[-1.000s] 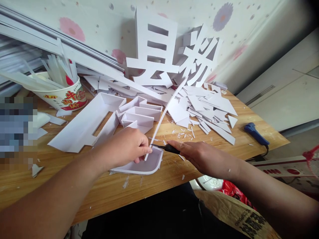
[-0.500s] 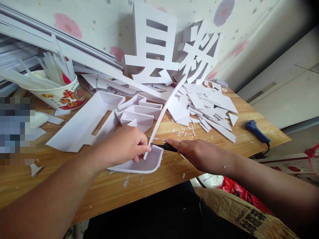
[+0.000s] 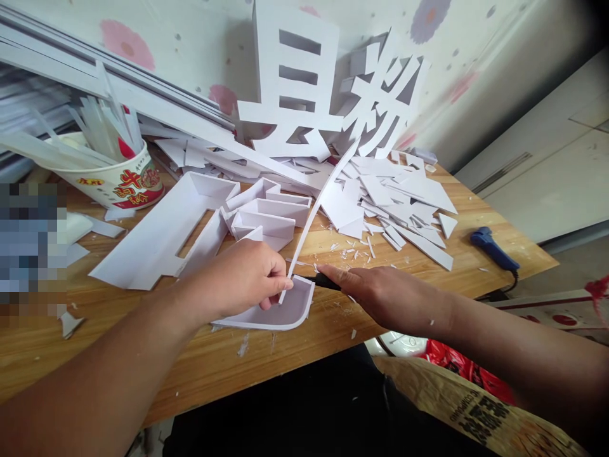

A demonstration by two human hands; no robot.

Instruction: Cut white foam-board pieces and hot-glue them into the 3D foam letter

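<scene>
My left hand [image 3: 264, 276] pinches the near end of a long, thin white foam-board strip [image 3: 316, 206], which bows up and away over the table. My right hand [image 3: 375, 289] is closed around the black handle of a knife [image 3: 327, 281]. The knife's tip is close to the strip, right beside my left fingers; the blade hardly shows. Below both hands lies a white walled piece with a rounded corner [image 3: 302, 311], partly covered by my left hand. Behind my left hand stand more walled white character parts [image 3: 157, 228].
Two white character shapes [image 3: 297, 82] lean against the wall. White offcuts [image 3: 394, 197] are heaped at the back right, near a blue glue-gun-like tool [image 3: 492, 247]. A paper tub [image 3: 118, 181] of translucent sticks stands at left on the wooden table [image 3: 204, 374].
The knife has drawn back slightly from the strip, its blade now less visible. My left hand and the strip have shifted slightly to the right.
</scene>
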